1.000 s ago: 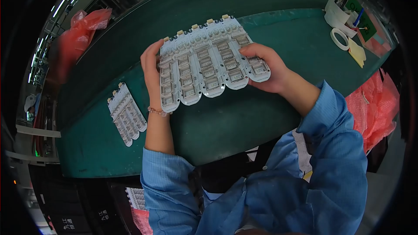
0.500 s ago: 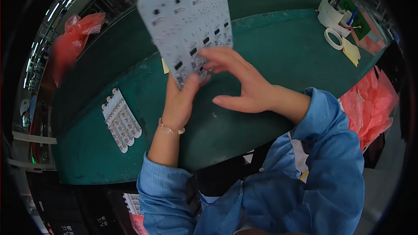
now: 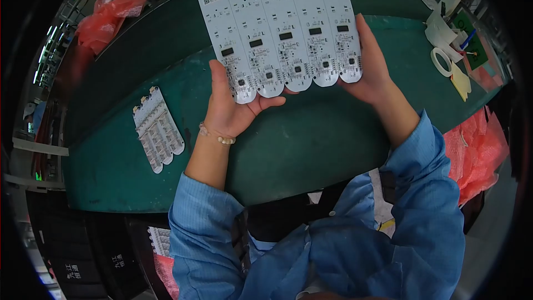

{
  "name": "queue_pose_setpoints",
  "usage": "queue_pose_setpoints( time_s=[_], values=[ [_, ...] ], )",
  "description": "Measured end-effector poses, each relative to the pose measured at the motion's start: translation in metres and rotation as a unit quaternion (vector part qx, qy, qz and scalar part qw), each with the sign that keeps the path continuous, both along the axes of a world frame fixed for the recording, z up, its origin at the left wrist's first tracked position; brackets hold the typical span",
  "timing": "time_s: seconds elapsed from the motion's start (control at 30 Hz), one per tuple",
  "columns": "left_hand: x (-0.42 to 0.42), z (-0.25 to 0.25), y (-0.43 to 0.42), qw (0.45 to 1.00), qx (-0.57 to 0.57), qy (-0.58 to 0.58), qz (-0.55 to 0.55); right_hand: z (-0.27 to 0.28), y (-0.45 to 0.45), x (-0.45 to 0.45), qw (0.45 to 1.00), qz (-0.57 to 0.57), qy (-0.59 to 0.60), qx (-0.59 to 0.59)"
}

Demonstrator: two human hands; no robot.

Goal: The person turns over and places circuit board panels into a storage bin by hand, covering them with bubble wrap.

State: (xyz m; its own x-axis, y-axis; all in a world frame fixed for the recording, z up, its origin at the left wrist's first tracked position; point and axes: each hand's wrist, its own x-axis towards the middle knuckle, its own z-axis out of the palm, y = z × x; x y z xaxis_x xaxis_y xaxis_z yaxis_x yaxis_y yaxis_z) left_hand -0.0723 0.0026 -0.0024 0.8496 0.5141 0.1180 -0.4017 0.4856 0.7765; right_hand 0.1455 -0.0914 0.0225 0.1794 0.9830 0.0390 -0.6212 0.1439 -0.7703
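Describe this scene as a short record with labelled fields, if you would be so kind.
Held: white circuit board, five joined strips, chip side toward the camera
Left hand: at the board's lower left corner
Right hand: at its lower right edge
Table: green
On table, left: three-strip board, lying flat
On table, right: tape roll, yellow paper

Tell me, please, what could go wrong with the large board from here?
The large board might slip or flex: the left hand and right hand hold it near its lower end, with no visible support at the top. Bare skin might also smudge the exposed chips on the visible face.
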Motion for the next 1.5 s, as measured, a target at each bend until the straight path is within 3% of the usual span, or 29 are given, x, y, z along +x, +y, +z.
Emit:
queue_pose_setpoints(
  time_s=[0.03,0.13,0.23,0.33,0.6,0.7,1.5],
  values=[
    [-0.001,0.000,0.001,1.000,0.000,-0.001,0.002,-0.002,0.000,0.003,0.993,0.101,0.062,0.010],
    [-0.004,-0.001,0.004,1.000,0.006,-0.016,-0.017,-0.005,-0.001,0.005,0.987,0.129,0.082,0.041],
    [-0.008,0.001,0.012,0.997,0.056,0.019,0.046,-0.001,-0.003,-0.001,0.990,0.104,0.093,0.020],
    [-0.015,0.012,0.020,0.980,0.000,0.066,0.188,-0.008,-0.004,-0.007,0.980,0.148,0.135,-0.007],
    [-0.024,0.009,0.040,0.916,0.013,0.063,0.395,-0.013,-0.008,-0.028,0.969,0.179,0.147,-0.084],
    [-0.025,0.007,0.042,0.907,0.026,0.117,0.404,-0.015,-0.009,-0.026,0.966,0.189,0.151,-0.085],
    [-0.020,0.005,0.040,0.913,-0.009,0.108,0.393,-0.019,-0.009,-0.020,0.971,0.181,0.142,-0.065]
  ],
)
